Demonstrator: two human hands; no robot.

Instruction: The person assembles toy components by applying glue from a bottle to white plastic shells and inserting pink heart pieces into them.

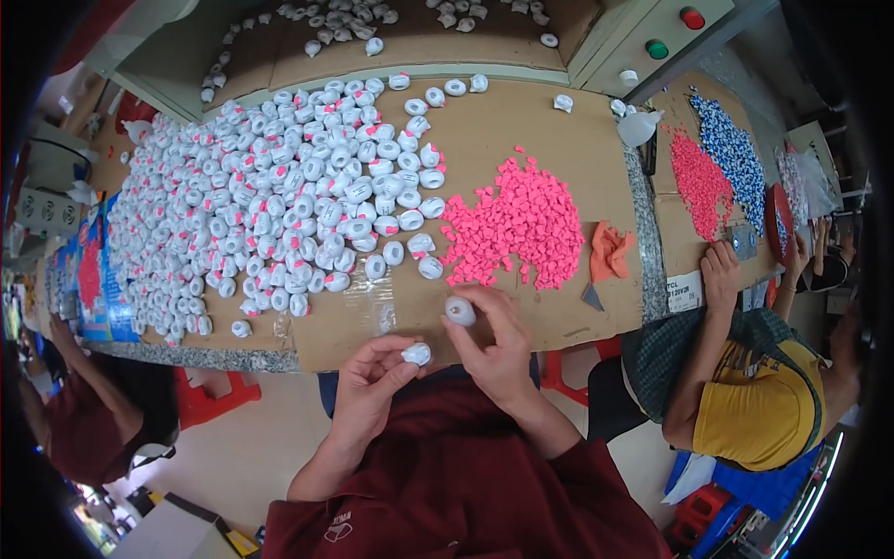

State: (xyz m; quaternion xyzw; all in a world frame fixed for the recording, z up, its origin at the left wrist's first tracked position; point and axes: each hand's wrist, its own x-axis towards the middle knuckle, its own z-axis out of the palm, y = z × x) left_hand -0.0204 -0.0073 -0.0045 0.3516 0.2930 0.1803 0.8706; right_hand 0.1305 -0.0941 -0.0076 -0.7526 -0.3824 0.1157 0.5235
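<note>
My left hand is closed in a pinch on a small white rounded plastic piece at the table's front edge. Just to its right, my right hand grips a small white bulb-shaped bottle, its narrow tip facing up toward the view. The bottle and the piece are close but apart. Beyond my hands a heap of small pink pieces lies on the cardboard-covered table. Left of it spreads a large pile of similar white pieces, many with pink bits in them.
An orange cloth and a dark flat blade-like tool lie right of the pink heap. Behind stands a metal cabinet with buttons. A co-worker in yellow sits at right, another person at left. Red stools stand below.
</note>
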